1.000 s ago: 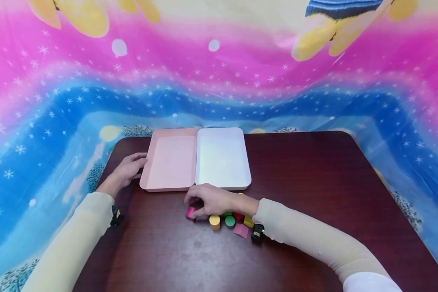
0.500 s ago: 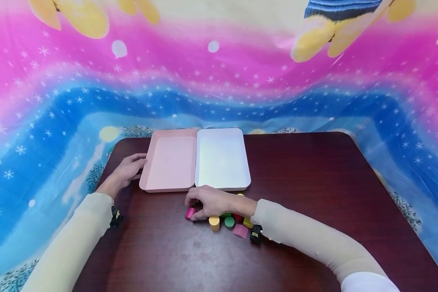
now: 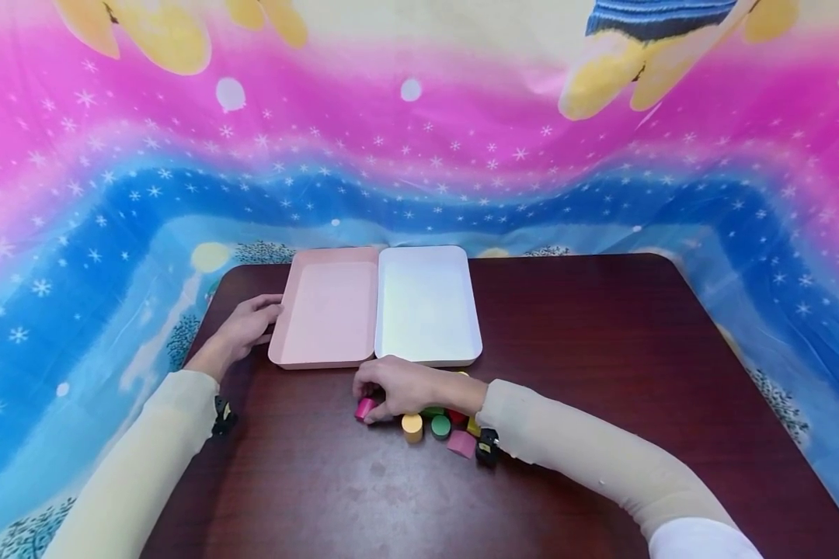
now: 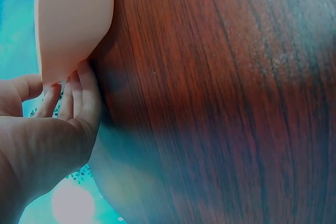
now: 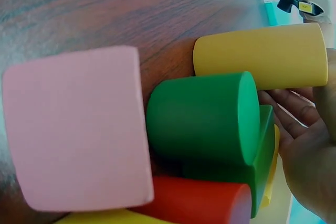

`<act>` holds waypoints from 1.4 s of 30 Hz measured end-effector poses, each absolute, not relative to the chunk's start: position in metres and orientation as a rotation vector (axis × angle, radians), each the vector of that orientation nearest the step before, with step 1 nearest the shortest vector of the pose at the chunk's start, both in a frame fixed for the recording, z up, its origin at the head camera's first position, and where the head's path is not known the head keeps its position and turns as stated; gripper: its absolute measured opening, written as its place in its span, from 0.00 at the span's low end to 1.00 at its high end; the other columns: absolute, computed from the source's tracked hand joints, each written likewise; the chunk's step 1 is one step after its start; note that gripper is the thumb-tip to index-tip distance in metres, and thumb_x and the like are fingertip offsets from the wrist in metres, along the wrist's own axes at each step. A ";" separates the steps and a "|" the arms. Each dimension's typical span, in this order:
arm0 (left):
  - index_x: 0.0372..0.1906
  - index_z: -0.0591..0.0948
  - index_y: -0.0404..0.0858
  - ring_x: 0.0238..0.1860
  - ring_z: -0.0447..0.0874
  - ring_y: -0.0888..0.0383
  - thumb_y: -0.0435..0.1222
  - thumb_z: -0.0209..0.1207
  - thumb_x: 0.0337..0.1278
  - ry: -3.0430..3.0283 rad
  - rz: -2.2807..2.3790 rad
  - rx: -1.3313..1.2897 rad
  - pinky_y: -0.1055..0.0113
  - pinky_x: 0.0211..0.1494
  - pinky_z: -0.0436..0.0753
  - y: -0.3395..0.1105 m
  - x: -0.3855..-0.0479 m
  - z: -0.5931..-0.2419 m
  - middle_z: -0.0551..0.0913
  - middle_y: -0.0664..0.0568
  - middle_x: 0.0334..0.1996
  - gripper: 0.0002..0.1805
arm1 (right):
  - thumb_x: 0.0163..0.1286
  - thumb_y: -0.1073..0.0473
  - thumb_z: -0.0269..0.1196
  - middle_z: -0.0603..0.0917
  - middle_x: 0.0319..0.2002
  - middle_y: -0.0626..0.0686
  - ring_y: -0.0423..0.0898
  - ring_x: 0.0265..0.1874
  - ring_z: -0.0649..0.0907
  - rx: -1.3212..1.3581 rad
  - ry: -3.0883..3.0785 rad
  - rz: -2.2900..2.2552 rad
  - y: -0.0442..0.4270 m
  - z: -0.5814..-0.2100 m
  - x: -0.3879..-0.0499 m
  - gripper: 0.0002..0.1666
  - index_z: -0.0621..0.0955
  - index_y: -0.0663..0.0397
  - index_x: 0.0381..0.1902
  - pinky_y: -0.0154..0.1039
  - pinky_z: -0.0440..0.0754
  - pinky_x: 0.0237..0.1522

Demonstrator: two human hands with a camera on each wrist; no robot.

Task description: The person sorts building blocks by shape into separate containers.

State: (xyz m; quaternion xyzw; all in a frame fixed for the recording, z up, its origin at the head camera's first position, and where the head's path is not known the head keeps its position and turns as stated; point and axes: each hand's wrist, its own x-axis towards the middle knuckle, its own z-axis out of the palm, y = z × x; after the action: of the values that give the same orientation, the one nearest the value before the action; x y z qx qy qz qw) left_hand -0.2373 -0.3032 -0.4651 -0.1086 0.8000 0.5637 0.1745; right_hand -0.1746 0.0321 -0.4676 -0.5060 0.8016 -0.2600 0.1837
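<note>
In the head view my left hand (image 3: 248, 322) rests its fingers, nearly straight, against the left side of a pink tray (image 3: 328, 310). The left wrist view shows the thumb at the tray's edge and the fingers (image 4: 86, 90) along its outer wall. Below the trays, my right hand (image 3: 405, 386) pinches a small magenta block (image 3: 364, 409) between thumb and fingers, low at the table. Under and beside that hand lie an orange-yellow cylinder (image 3: 412, 428), a green cylinder (image 3: 440, 427) and a pink block (image 3: 462, 444). The magenta block is out of the right wrist view.
A white tray (image 3: 426, 307) stands against the pink tray's right side. A red cylinder (image 5: 194, 200), a green flat-sided block (image 5: 262, 166) and yellow pieces lie in the same cluster, partly covered by my right arm. The dark wooden table (image 3: 587, 334) meets a patterned cloth behind.
My right forearm has shifted very slightly to the left. Both hands, the magenta block and the trays otherwise stay in place.
</note>
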 end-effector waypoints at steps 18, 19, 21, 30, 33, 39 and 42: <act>0.85 0.59 0.41 0.73 0.71 0.39 0.46 0.47 0.86 2.269 1.608 -0.309 0.44 0.74 0.74 -0.303 -0.237 -0.469 0.68 0.36 0.76 0.32 | 0.66 0.52 0.77 0.82 0.44 0.41 0.36 0.42 0.80 -1.424 2.274 -0.644 0.028 -0.469 -0.175 0.17 0.86 0.49 0.49 0.24 0.76 0.48; 0.85 0.59 0.40 0.73 0.71 0.39 0.45 0.47 0.86 2.268 1.610 -0.310 0.43 0.74 0.74 -0.304 -0.237 -0.469 0.67 0.36 0.76 0.32 | 0.66 0.52 0.76 0.82 0.44 0.41 0.36 0.43 0.80 -1.422 2.273 -0.641 0.027 -0.468 -0.175 0.17 0.86 0.49 0.49 0.24 0.76 0.48; 0.85 0.59 0.40 0.73 0.71 0.39 0.45 0.47 0.86 2.266 1.609 -0.311 0.43 0.74 0.74 -0.303 -0.237 -0.469 0.67 0.36 0.76 0.32 | 0.67 0.52 0.76 0.82 0.45 0.41 0.37 0.43 0.80 -1.412 2.272 -0.643 0.027 -0.467 -0.175 0.16 0.86 0.48 0.49 0.24 0.76 0.48; 0.85 0.58 0.40 0.73 0.71 0.39 0.45 0.46 0.87 2.264 1.618 -0.297 0.43 0.74 0.74 -0.303 -0.237 -0.467 0.67 0.35 0.76 0.32 | 0.69 0.53 0.75 0.82 0.47 0.42 0.38 0.44 0.80 -1.379 2.274 -0.673 0.029 -0.464 -0.174 0.16 0.85 0.48 0.51 0.26 0.77 0.48; 0.86 0.57 0.40 0.74 0.70 0.38 0.45 0.45 0.87 2.259 1.624 -0.290 0.43 0.75 0.73 -0.303 -0.237 -0.466 0.66 0.35 0.77 0.32 | 0.69 0.53 0.74 0.82 0.48 0.42 0.38 0.44 0.80 -1.371 2.275 -0.676 0.030 -0.464 -0.173 0.16 0.85 0.47 0.52 0.26 0.77 0.48; 0.85 0.58 0.40 0.73 0.71 0.40 0.46 0.45 0.87 2.270 1.613 -0.295 0.45 0.74 0.74 -0.303 -0.236 -0.465 0.66 0.36 0.77 0.33 | 0.71 0.55 0.73 0.82 0.50 0.43 0.37 0.45 0.79 -1.363 2.262 -0.700 0.031 -0.458 -0.174 0.17 0.84 0.49 0.55 0.27 0.78 0.50; 0.85 0.58 0.40 0.72 0.72 0.41 0.46 0.46 0.87 2.272 1.617 -0.297 0.46 0.73 0.76 -0.304 -0.236 -0.466 0.67 0.36 0.76 0.32 | 0.71 0.55 0.73 0.82 0.50 0.43 0.38 0.46 0.79 -1.362 2.264 -0.719 0.032 -0.454 -0.175 0.17 0.84 0.49 0.56 0.27 0.78 0.50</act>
State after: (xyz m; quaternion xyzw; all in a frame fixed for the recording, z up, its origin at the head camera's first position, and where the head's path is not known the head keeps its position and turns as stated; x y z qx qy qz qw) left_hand -0.2356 -0.3036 -0.4657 -0.1043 0.7987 0.5684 0.1675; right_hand -0.1748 0.0323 -0.4545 -0.4874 0.8099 -0.2574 0.2004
